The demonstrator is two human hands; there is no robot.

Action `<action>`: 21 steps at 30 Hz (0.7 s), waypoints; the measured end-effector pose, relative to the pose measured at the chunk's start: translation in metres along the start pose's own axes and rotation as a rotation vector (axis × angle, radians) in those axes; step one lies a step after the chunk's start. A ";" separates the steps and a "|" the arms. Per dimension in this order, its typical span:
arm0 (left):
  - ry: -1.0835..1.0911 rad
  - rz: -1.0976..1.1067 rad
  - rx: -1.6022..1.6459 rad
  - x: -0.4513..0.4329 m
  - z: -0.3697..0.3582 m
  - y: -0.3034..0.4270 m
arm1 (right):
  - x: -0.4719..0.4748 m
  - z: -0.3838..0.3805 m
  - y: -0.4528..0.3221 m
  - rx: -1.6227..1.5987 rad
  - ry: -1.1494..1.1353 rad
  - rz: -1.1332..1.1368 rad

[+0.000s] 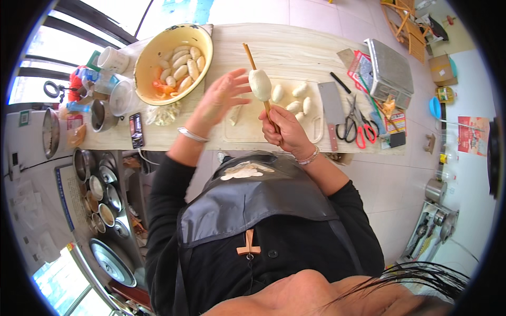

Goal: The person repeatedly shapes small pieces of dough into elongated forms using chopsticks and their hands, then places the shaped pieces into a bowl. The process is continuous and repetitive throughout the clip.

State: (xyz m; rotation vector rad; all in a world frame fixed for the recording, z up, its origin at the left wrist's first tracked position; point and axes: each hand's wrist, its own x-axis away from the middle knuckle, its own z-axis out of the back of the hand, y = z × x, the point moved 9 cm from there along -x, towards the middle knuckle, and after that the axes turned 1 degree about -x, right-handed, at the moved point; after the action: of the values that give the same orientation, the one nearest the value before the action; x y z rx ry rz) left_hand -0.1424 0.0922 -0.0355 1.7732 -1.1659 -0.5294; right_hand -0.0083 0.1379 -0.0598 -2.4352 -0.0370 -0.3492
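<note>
My right hand (285,128) grips the lower ends of a pair of wooden chopsticks (249,55), held slanting above the table. Around their middle sits an oval lump of white dough (260,85), with the stick tips poking out above it. My left hand (219,100) is left of the lump, fingers spread and holding nothing; whether the fingertips touch the dough I cannot tell. Under both hands lies a cream cutting board (247,136). Several smaller pale oval pieces (278,93) rest on its right half, and a slim pale piece (235,114) is near its left side.
A yellow enamel basin (152,49) at the left holds several pale oval pieces and something orange. Right of the board lie a cleaver (331,102), black-handled scissors (348,124) and red-handled scissors (365,130). Beyond them stands a scale (391,69). A smartphone (136,130) lies at the table's left front.
</note>
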 end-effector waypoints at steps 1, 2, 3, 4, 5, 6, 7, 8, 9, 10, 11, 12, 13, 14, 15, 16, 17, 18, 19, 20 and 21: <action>-0.040 -0.035 0.139 -0.008 -0.014 -0.007 | -0.002 -0.002 0.003 -0.027 -0.016 -0.021; -0.079 -0.074 0.279 -0.014 -0.027 -0.014 | -0.004 -0.003 0.008 -0.050 -0.033 -0.042; -0.121 -0.118 0.424 -0.017 -0.039 -0.015 | -0.005 -0.005 0.010 -0.066 -0.050 -0.062; -0.072 -0.110 0.438 -0.018 -0.039 -0.018 | -0.006 -0.006 0.015 -0.050 -0.035 -0.076; -0.022 -0.102 0.452 -0.017 -0.038 -0.020 | -0.008 -0.010 0.019 -0.071 -0.043 -0.078; 0.027 -0.093 0.470 -0.016 -0.037 -0.023 | -0.008 -0.012 0.021 -0.089 -0.046 -0.081; -0.006 -0.078 0.471 -0.017 -0.036 -0.025 | -0.008 -0.013 0.024 -0.108 -0.049 -0.082; -0.041 -0.062 0.473 -0.019 -0.029 -0.029 | -0.007 -0.012 0.028 -0.131 -0.051 -0.105; -0.083 -0.041 0.477 -0.022 -0.036 -0.027 | -0.007 -0.010 0.031 -0.137 -0.056 -0.112; 0.088 0.005 0.472 -0.019 -0.036 -0.029 | -0.007 -0.008 0.035 -0.143 -0.059 -0.118; 0.083 0.016 0.481 -0.020 -0.035 -0.033 | -0.007 -0.008 0.039 -0.149 -0.061 -0.122; 0.077 0.028 0.496 -0.020 -0.028 -0.037 | -0.007 -0.010 0.037 -0.146 -0.033 -0.120; 0.070 0.041 0.506 -0.021 -0.023 -0.040 | -0.008 -0.006 0.038 -0.079 0.028 -0.103; 0.127 0.063 0.501 -0.023 -0.015 -0.048 | -0.008 -0.001 0.039 -0.013 0.089 -0.088; 0.184 0.051 0.474 -0.023 -0.008 -0.050 | -0.010 0.004 0.041 0.051 0.143 -0.075; 0.242 0.038 0.446 -0.023 -0.001 -0.053 | -0.012 0.013 0.037 0.186 0.173 0.027; 0.300 0.024 0.417 -0.023 0.007 -0.056 | -0.011 0.018 0.027 0.412 0.224 0.178; 0.270 0.042 0.353 -0.022 0.011 -0.056 | -0.010 0.019 0.016 0.638 0.270 0.326; 0.292 0.003 0.347 -0.022 0.013 -0.058 | -0.006 0.016 0.006 0.865 0.314 0.473; 0.316 -0.037 0.342 -0.019 0.012 -0.062 | -0.005 0.021 0.004 0.943 0.345 0.484; 0.340 -0.082 0.339 -0.015 0.010 -0.061 | -0.004 0.027 0.000 1.026 0.371 0.495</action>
State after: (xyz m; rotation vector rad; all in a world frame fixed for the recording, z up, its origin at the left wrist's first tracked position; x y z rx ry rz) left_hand -0.1276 0.1088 -0.0948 2.1074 -0.9861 -0.0678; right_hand -0.0051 0.1552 -0.0810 -1.2827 0.4340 -0.4114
